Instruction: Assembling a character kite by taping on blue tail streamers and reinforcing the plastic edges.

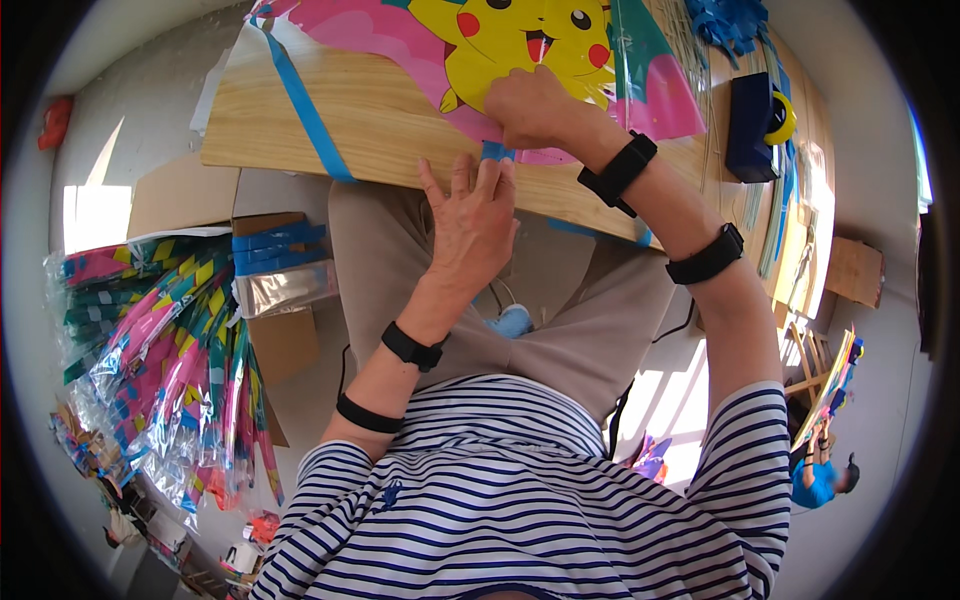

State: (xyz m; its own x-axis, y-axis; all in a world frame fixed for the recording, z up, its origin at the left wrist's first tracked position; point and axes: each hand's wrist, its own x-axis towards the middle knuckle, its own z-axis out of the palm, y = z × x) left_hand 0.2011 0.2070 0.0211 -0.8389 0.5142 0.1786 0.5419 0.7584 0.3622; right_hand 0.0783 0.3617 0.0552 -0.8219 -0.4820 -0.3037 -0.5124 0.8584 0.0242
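Observation:
A printed plastic sheet (470,75), pink and green with a yellow cartoon figure, lies over the far part of the wooden table (390,120). My right hand (535,108) is closed and rests on the sheet's near edge; whatever its fingers pinch is hidden beneath them. Just below it, a short piece of blue tape (493,150) shows at the table's near edge. My left hand (472,222) reaches up to that tape with its fingers stretched out, the fingertips touching the tape and table edge.
A long blue tape strip (300,95) crosses the table at left. On the right stands a dark blue tape dispenser (748,130), beside thin rods and blue strips (725,25). Folded printed sheets (170,350) and a cardboard box (185,200) are at left. Another person (822,480) is at far right.

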